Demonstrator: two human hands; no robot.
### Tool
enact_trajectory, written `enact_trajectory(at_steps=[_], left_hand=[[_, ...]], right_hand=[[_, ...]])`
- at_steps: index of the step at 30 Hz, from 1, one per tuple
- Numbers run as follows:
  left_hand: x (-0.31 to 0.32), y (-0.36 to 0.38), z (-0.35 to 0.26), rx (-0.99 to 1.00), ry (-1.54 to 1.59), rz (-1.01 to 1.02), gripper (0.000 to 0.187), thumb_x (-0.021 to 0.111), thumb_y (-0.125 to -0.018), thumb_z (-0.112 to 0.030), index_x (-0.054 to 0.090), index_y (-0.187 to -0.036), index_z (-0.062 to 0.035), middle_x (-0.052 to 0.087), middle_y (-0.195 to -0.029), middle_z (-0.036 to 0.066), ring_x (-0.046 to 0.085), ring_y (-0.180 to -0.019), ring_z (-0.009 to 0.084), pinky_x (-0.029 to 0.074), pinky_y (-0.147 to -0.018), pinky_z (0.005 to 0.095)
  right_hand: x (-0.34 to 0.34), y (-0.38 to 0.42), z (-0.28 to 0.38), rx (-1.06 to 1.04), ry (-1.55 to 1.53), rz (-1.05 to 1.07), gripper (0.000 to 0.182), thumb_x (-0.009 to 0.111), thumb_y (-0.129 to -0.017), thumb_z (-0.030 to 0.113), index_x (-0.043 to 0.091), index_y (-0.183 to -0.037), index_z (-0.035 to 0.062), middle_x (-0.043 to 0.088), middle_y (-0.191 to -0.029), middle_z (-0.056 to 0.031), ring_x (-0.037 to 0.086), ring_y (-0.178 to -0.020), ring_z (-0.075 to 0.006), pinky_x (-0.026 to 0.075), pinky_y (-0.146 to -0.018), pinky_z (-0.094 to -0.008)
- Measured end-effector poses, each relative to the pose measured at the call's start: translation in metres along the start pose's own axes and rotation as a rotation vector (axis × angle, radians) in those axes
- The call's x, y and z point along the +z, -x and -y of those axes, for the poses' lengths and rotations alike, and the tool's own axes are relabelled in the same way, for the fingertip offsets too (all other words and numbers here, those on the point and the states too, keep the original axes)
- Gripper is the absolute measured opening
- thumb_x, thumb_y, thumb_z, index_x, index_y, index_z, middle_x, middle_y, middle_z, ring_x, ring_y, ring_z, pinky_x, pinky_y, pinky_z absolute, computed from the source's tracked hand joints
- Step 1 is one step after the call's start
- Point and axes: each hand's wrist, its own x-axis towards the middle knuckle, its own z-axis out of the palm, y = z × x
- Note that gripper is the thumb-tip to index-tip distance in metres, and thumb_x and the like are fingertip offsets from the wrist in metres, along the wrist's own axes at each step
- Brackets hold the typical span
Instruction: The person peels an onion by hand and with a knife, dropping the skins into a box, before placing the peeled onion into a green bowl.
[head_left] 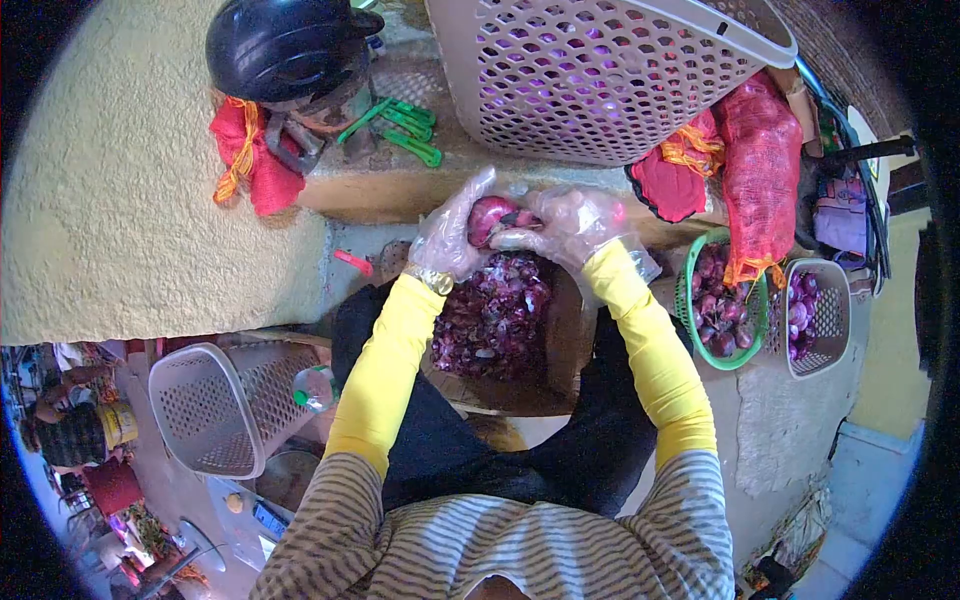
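A red onion (488,221) is in my left hand (449,238), whose gloved fingers and thumb curl around its left side. My right hand (577,228), also in a clear plastic glove, is closed at the onion's right side. Between its thumb and fingers shows a dark reddish piece that looks like loose onion skin (521,219). A small pink spot appears at the back of that hand; I cannot make out what it is. Below both hands, between my knees, a box (566,345) holds a heap of purple onion skins (492,318).
A large perforated basket (590,110) of onions stands ahead on a ledge. Red mesh sacks (760,150), a green basket (688,300) and a grey basket (838,325) with onions are at right. Left are another basket (205,410), a bottle (316,388), green clips (405,130) and a black helmet (285,50).
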Motion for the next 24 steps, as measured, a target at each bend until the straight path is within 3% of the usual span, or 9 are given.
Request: enact_trajectory(at_steps=[4,7,9,12,15,16,18,22,24], left_hand=[[0.012,-0.002,0.006,0.053,0.228,-0.050,0.072,0.088,-0.074,-0.021,0.053,-0.135,-0.0036,0.067,-0.121,0.017,0.067,-0.113,0.0269,0.052,-0.101,0.0377],[0.019,-0.002,0.010,-0.107,0.250,-0.050,0.067,0.085,-0.077,-0.017,0.053,-0.134,-0.0025,0.067,-0.120,0.016,0.067,-0.112,0.0250,0.052,-0.100,0.0370],[0.032,-0.011,0.036,-0.540,1.362,-0.171,0.068,0.085,-0.076,-0.013,0.052,-0.134,-0.0016,0.067,-0.122,0.015,0.066,-0.110,0.0235,0.053,-0.098,0.0360],[0.035,-0.009,0.019,-0.447,1.090,-0.356,0.067,0.084,-0.077,-0.010,0.050,-0.134,-0.0012,0.065,-0.124,0.015,0.066,-0.109,0.0233,0.055,-0.095,0.0358],[0.027,-0.008,-0.024,-0.235,0.622,-0.339,0.059,0.077,-0.082,-0.002,0.050,-0.134,-0.0014,0.063,-0.125,0.016,0.066,-0.106,0.0231,0.056,-0.093,0.0360],[0.031,-0.009,-0.012,-0.236,0.623,-0.338,0.059,0.077,-0.082,-0.002,0.050,-0.134,-0.0014,0.063,-0.125,0.016,0.066,-0.106,0.0231,0.056,-0.093,0.0360],[0.036,-0.015,0.009,-0.467,1.405,-0.437,0.043,0.067,-0.094,-0.010,0.051,-0.133,-0.0026,0.062,-0.126,0.019,0.065,-0.105,0.0254,0.056,-0.094,0.0392],[0.032,-0.013,-0.007,-0.413,1.452,-0.398,0.035,0.057,-0.101,-0.028,0.051,-0.128,-0.0074,0.059,-0.132,0.018,0.059,-0.117,0.0358,0.054,-0.098,0.0492],[0.029,-0.017,-0.021,-0.618,1.715,-0.501,0.039,0.053,-0.102,-0.031,0.052,-0.133,-0.0076,0.058,-0.136,0.017,0.058,-0.120,0.0343,0.050,-0.104,0.0486]], right_hand=[[-0.002,-0.001,0.010,0.085,-0.003,0.054,0.068,0.061,-0.079,0.077,0.074,-0.106,0.0159,0.074,-0.090,-0.0136,0.072,-0.084,-0.0331,0.056,-0.078,-0.0478],[-0.003,-0.003,0.015,0.077,-0.123,0.009,0.067,0.063,-0.079,0.076,0.074,-0.105,0.0155,0.074,-0.089,-0.0144,0.072,-0.084,-0.0339,0.056,-0.079,-0.0477],[-0.007,-0.004,0.020,0.100,-0.121,0.003,0.067,0.063,-0.079,0.076,0.074,-0.104,0.0153,0.074,-0.088,-0.0147,0.072,-0.084,-0.0338,0.056,-0.079,-0.0477],[-0.010,-0.005,0.026,0.144,-0.098,0.005,0.066,0.062,-0.079,0.077,0.074,-0.102,0.0152,0.074,-0.088,-0.0153,0.072,-0.084,-0.0341,0.055,-0.079,-0.0479],[-0.005,-0.007,0.030,0.214,-0.088,0.046,0.066,0.060,-0.081,0.077,0.075,-0.099,0.0151,0.073,-0.087,-0.0165,0.072,-0.084,-0.0350,0.055,-0.080,-0.0486],[-0.002,-0.008,0.030,0.261,-0.100,0.077,0.066,0.059,-0.081,0.077,0.075,-0.097,0.0148,0.073,-0.087,-0.0172,0.072,-0.084,-0.0356,0.055,-0.079,-0.0491],[0.003,-0.008,0.032,0.273,-0.095,0.071,0.067,0.058,-0.082,0.078,0.076,-0.096,0.0148,0.073,-0.087,-0.0177,0.072,-0.083,-0.0362,0.055,-0.080,-0.0491],[0.021,-0.007,0.027,0.267,-0.156,-0.006,0.068,0.061,-0.080,0.078,0.074,-0.087,0.0122,0.071,-0.079,-0.0185,0.071,-0.077,-0.0383,0.054,-0.072,-0.0511],[0.001,-0.006,0.032,0.301,-0.112,0.059,0.070,0.063,-0.075,0.081,0.075,-0.092,0.0144,0.072,-0.083,-0.0170,0.072,-0.079,-0.0366,0.056,-0.076,-0.0489]])
